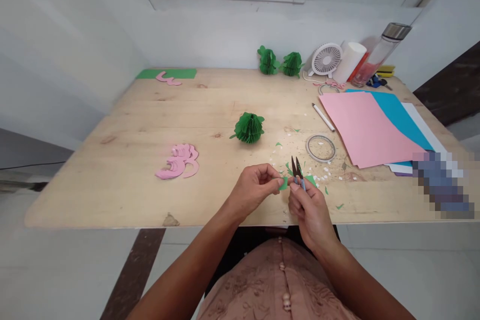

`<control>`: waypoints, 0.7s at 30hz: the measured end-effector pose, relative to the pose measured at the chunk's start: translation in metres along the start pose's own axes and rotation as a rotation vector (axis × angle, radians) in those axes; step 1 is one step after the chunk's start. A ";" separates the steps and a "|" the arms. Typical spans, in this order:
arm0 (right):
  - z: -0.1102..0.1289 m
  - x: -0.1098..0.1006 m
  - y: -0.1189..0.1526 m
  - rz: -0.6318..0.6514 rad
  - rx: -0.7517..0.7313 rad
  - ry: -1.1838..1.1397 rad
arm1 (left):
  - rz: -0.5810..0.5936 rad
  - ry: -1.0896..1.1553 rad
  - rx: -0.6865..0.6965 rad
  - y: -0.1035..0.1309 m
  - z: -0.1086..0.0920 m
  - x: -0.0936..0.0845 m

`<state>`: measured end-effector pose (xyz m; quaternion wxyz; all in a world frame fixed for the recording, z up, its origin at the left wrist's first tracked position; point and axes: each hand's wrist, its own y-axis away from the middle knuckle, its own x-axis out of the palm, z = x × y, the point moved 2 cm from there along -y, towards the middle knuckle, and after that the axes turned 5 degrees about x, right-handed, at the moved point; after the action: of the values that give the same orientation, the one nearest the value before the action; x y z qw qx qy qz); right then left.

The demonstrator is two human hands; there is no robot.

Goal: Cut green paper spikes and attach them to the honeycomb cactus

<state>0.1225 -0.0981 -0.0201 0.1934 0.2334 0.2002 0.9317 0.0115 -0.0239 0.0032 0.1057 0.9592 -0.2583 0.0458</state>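
I've got left hand pinching green paper, right hand gripping scissors just beside it, so one sloppy snip could nick fingers.

Left of the pink paper: scissors, handles partly hidden by the right hand; to its right: unidentifiable pixelated object.

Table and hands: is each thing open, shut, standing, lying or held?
Left hand: pinching green paper
Right hand: holding scissors
Scissors: held, blades parted
Green paper: pinched, small piece
Near green ball: pleats fanned out
Near pink cutouts: lying overlapped
Pen: lying down
Near ring: lying flat
Pink sheet: lying flat, partly over blue sheet
Fan: standing, can't tell if running
Bottle: lid on
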 end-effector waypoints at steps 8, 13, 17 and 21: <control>0.005 -0.002 -0.007 -0.079 -0.025 0.037 | 0.016 0.036 -0.014 0.000 0.000 0.003; 0.005 0.002 -0.008 -0.111 -0.041 -0.078 | -0.121 0.227 -0.064 0.007 0.014 0.012; 0.001 0.005 -0.007 -0.108 -0.037 -0.093 | -0.254 0.330 -0.076 0.008 0.023 0.016; 0.000 0.008 -0.005 -0.096 -0.021 -0.080 | -0.308 0.380 -0.045 0.005 0.023 0.017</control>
<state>0.1172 -0.0907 -0.0197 0.2483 0.2583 0.1934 0.9133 0.0242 -0.0414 -0.0155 0.1794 0.9588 -0.0852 0.2030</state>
